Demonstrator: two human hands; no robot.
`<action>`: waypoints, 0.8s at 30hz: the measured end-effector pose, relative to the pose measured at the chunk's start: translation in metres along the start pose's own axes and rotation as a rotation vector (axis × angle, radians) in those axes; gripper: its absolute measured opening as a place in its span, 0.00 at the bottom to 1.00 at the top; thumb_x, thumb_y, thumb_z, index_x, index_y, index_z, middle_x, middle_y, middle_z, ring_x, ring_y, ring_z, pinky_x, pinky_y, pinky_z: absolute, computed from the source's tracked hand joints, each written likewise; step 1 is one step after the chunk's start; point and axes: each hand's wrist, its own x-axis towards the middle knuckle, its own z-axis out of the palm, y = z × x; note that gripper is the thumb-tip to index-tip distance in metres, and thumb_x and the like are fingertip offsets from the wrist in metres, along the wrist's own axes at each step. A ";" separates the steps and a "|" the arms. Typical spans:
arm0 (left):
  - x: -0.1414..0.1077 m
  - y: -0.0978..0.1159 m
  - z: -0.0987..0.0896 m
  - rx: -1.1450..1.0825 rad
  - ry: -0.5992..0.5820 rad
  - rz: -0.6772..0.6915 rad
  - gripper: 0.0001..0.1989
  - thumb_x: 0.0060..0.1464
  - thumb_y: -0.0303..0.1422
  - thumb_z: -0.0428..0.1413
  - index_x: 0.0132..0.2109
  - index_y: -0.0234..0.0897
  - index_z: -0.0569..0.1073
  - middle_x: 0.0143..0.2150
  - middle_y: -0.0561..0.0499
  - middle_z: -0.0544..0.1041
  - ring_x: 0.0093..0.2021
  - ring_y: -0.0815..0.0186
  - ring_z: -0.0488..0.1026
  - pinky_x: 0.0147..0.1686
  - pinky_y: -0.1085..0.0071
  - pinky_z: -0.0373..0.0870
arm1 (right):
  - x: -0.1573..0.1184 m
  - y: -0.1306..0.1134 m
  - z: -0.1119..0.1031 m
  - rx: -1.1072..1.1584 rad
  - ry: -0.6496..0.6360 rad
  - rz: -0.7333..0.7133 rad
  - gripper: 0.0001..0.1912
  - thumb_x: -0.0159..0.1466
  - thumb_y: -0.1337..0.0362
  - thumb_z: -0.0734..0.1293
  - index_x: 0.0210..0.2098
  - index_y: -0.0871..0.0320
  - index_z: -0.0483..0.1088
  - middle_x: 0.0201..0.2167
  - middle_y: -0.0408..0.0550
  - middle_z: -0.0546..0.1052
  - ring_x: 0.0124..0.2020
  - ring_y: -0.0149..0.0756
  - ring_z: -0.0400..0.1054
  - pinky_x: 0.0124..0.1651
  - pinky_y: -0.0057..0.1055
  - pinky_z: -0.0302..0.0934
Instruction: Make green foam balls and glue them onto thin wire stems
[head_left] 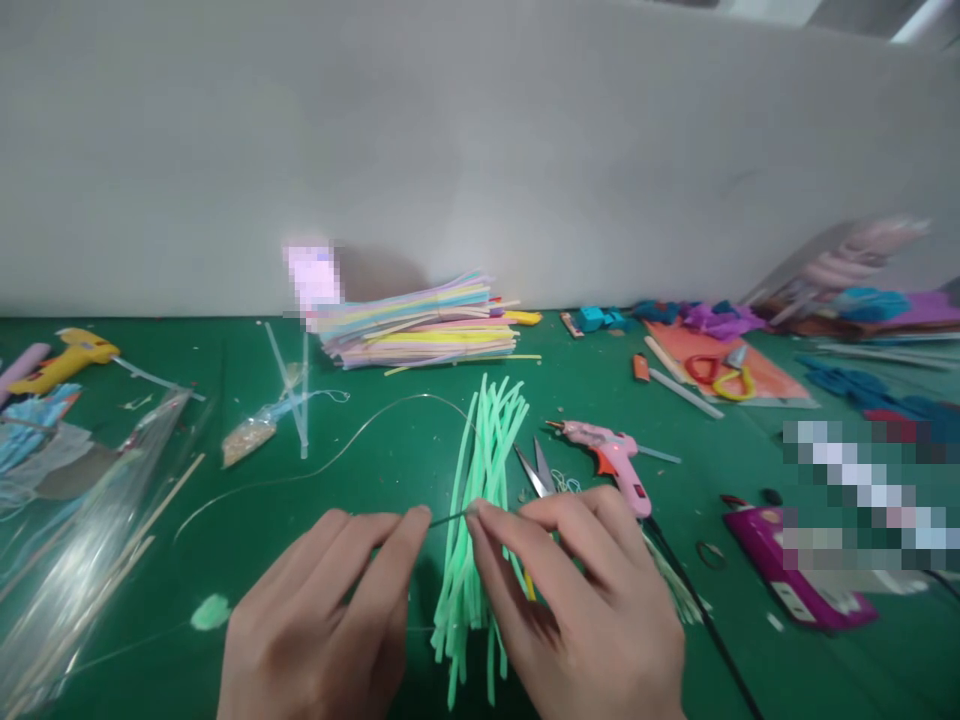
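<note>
While the left hand (pixel 319 610) and right hand (pixel 577 605) pinch a short dark strand (pixel 448 518), light-green pipe cleaners (pixel 487 460) lie behind it

As I watch through the head camera, I have the strand drawn straight between both sets of fingertips, each thumb and forefinger closed on an end and the two hands slightly apart. It crosses in front of the loose bundle of pipe cleaners at the center of the green table (pixel 382 470); I can't tell whether it touches them. A thin pale wire (pixel 360 432) curves in from the left toward the bundle.

Just right of the bundle I see silver scissors (pixel 538 470), then a pink glue gun (pixel 600 440), its nozzle pointing left. Against the wall (pixel 480 150) sits a stack of multicolored pipe cleaners (pixel 427 335). At far left lies a yellow glue gun (pixel 71 362); at right, red-and-yellow-handled scissors (pixel 733 386) rest on an orange sheet (pixel 784 380).
</note>
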 end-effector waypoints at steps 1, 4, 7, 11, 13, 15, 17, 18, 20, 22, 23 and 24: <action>0.001 0.000 0.001 0.015 -0.002 0.003 0.19 0.59 0.21 0.54 0.55 0.37 0.75 0.45 0.51 0.80 0.41 0.64 0.73 0.45 0.66 0.68 | 0.000 0.000 0.001 -0.002 -0.009 -0.010 0.03 0.60 0.75 0.72 0.35 0.65 0.80 0.24 0.48 0.74 0.28 0.35 0.58 0.30 0.35 0.53; 0.000 0.001 0.003 -0.023 0.010 0.043 0.22 0.60 0.22 0.55 0.60 0.38 0.72 0.51 0.50 0.79 0.44 0.65 0.74 0.46 0.67 0.68 | -0.004 -0.002 0.004 -0.003 -0.060 -0.041 0.04 0.62 0.73 0.72 0.36 0.65 0.80 0.24 0.48 0.74 0.28 0.36 0.57 0.30 0.36 0.52; -0.005 0.001 0.001 -0.058 -0.020 0.085 0.22 0.63 0.22 0.52 0.62 0.33 0.69 0.55 0.45 0.77 0.50 0.63 0.74 0.48 0.68 0.69 | -0.009 -0.004 0.007 -0.020 -0.091 -0.058 0.05 0.63 0.72 0.70 0.38 0.65 0.80 0.25 0.49 0.74 0.28 0.37 0.56 0.30 0.37 0.50; -0.008 0.002 -0.003 -0.015 -0.040 0.108 0.19 0.64 0.23 0.51 0.61 0.30 0.71 0.55 0.41 0.77 0.55 0.59 0.73 0.52 0.66 0.69 | -0.011 -0.004 0.009 -0.039 -0.130 -0.065 0.07 0.64 0.72 0.69 0.40 0.66 0.79 0.26 0.51 0.75 0.28 0.38 0.56 0.30 0.37 0.49; -0.005 0.003 -0.004 0.006 -0.012 0.133 0.18 0.64 0.22 0.51 0.59 0.29 0.72 0.54 0.41 0.78 0.54 0.60 0.75 0.51 0.66 0.69 | -0.012 -0.005 0.009 -0.051 -0.130 -0.077 0.07 0.64 0.73 0.69 0.40 0.66 0.79 0.27 0.51 0.76 0.29 0.38 0.56 0.30 0.37 0.49; 0.000 0.004 -0.004 0.056 0.012 0.172 0.15 0.65 0.21 0.50 0.56 0.29 0.73 0.51 0.43 0.80 0.49 0.61 0.78 0.48 0.66 0.70 | -0.013 -0.006 0.009 -0.058 -0.119 -0.083 0.07 0.63 0.74 0.69 0.40 0.66 0.79 0.26 0.50 0.76 0.29 0.38 0.57 0.31 0.37 0.50; 0.005 0.004 -0.003 0.106 0.018 0.212 0.14 0.66 0.21 0.47 0.53 0.29 0.74 0.48 0.45 0.82 0.45 0.63 0.79 0.45 0.67 0.70 | -0.015 -0.007 0.011 -0.060 -0.118 -0.079 0.07 0.63 0.74 0.68 0.40 0.66 0.79 0.26 0.50 0.76 0.29 0.38 0.57 0.31 0.37 0.51; 0.007 0.004 -0.003 0.122 0.025 0.227 0.14 0.66 0.21 0.46 0.52 0.29 0.74 0.46 0.46 0.83 0.43 0.63 0.80 0.43 0.67 0.70 | -0.015 -0.007 0.011 -0.059 -0.124 -0.076 0.07 0.64 0.74 0.68 0.40 0.67 0.79 0.26 0.50 0.76 0.29 0.38 0.57 0.31 0.37 0.51; 0.010 0.004 -0.003 0.131 0.027 0.250 0.15 0.67 0.22 0.44 0.51 0.29 0.74 0.45 0.47 0.83 0.42 0.64 0.81 0.42 0.67 0.70 | -0.016 -0.007 0.013 -0.054 -0.142 -0.072 0.08 0.64 0.74 0.67 0.40 0.67 0.78 0.26 0.50 0.76 0.29 0.38 0.57 0.31 0.37 0.51; 0.010 0.004 -0.002 0.125 0.030 0.254 0.15 0.68 0.22 0.43 0.50 0.29 0.74 0.45 0.48 0.83 0.41 0.64 0.81 0.42 0.68 0.71 | -0.016 -0.006 0.013 -0.053 -0.148 -0.072 0.08 0.65 0.74 0.67 0.40 0.67 0.78 0.26 0.50 0.76 0.30 0.38 0.58 0.31 0.37 0.52; 0.008 0.003 -0.001 0.112 0.031 0.245 0.15 0.68 0.23 0.43 0.51 0.29 0.74 0.45 0.47 0.83 0.42 0.65 0.80 0.43 0.68 0.71 | -0.016 -0.006 0.013 -0.054 -0.146 -0.071 0.08 0.65 0.74 0.66 0.40 0.66 0.78 0.26 0.50 0.76 0.30 0.38 0.58 0.31 0.37 0.52; 0.006 0.002 0.000 0.090 0.025 0.224 0.15 0.68 0.23 0.44 0.52 0.30 0.74 0.46 0.47 0.83 0.44 0.65 0.80 0.44 0.69 0.72 | -0.015 -0.005 0.013 -0.050 -0.141 -0.067 0.08 0.65 0.73 0.67 0.40 0.66 0.78 0.26 0.49 0.76 0.29 0.38 0.58 0.31 0.37 0.53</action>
